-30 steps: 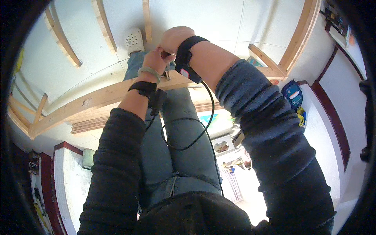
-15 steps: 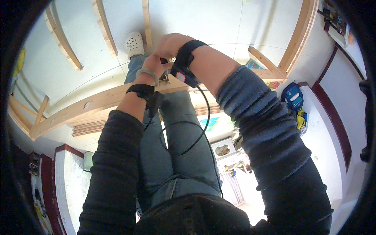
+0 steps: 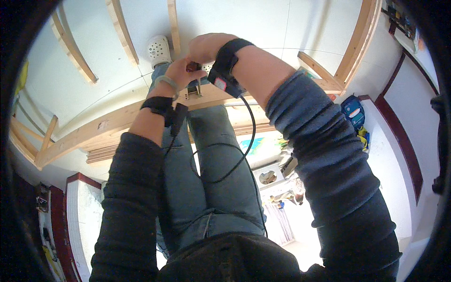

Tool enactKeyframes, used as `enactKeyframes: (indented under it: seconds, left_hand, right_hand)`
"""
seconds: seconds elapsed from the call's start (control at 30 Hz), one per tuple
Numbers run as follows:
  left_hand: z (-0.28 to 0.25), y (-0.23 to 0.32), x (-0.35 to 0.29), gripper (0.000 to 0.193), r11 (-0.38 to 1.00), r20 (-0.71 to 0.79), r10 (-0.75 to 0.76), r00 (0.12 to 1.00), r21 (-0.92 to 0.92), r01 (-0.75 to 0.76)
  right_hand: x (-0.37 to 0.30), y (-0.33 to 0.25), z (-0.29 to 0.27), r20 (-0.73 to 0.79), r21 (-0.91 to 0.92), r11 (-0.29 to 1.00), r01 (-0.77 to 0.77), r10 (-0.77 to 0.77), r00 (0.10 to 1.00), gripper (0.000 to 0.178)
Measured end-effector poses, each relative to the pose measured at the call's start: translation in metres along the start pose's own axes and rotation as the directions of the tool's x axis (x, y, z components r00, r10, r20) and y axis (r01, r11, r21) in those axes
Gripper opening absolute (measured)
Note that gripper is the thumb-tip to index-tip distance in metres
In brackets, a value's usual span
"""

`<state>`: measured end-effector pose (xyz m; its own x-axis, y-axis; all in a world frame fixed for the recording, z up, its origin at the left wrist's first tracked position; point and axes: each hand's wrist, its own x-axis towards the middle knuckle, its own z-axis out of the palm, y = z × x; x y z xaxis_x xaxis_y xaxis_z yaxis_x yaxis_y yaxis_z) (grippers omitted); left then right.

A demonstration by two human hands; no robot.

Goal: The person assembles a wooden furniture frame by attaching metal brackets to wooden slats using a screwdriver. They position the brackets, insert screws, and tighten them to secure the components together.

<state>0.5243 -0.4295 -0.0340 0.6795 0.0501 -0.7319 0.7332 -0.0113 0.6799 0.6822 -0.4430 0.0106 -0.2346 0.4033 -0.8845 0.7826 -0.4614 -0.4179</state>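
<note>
My left hand point(image 3: 180, 72) is closed around a small dark reddish handle point(image 3: 191, 67), with its thumb stretched to the right. Right above it, my right hand point(image 3: 210, 47) curls over the top end of the same handle; most of its fingers are hidden. Just below the hands, a metal bracket point(image 3: 193, 92) sits on the long pale wooden beam point(image 3: 112, 123) that runs crosswise in front of my legs. A thin metal piece point(image 3: 199, 86) stands up from the bracket, and I cannot tell whether it joins the handle.
Several wooden slats point(image 3: 121, 33) reach away from me beyond the beam. One white clog point(image 3: 158, 50) rests among them on the pale floor. Black straps with small boxes circle both wrists, and a black cable point(image 3: 253, 124) loops over my jeans. A blue bag point(image 3: 352, 113) lies at the right.
Both hands have shifted slightly, the left one to the left and both a little farther away. More of the bracket and the reddish handle shows now.
</note>
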Motion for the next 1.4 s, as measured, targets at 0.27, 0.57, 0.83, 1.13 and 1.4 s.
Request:
enactKeyframes:
  seconds: [0.27,0.57,0.83,1.13,1.4]
  left_hand:
    - [-0.001,0.01,-0.001,0.03,0.988,-0.025,0.097,0.995,0.123,-0.094]
    - [0.002,-0.004,0.007,0.027,0.961,0.055,0.17,0.984,-0.232,-0.153]
    - [0.019,-0.024,0.025,0.042,0.937,-0.196,0.209,0.958,0.32,-0.139]
    - [0.002,-0.014,0.005,0.036,0.984,-0.023,0.133,0.991,0.12,-0.13]
    - [-0.005,-0.009,0.008,0.029,0.976,0.107,0.179,0.978,-0.142,-0.163]
  right_hand:
    - [-0.012,0.007,-0.001,0.036,0.142,0.982,-0.127,0.123,0.992,0.044]
    - [0.0,0.018,0.011,-0.046,0.256,0.959,0.122,-0.114,0.992,0.018]
    - [-0.002,-0.007,0.02,-0.306,0.09,0.995,-0.04,0.065,0.95,0.032]
    - [0.012,0.0,0.012,-0.109,0.07,0.992,0.104,-0.096,0.989,0.028]
    - [-0.001,0.005,-0.002,0.102,-0.009,0.999,0.049,-0.048,0.994,0.031]
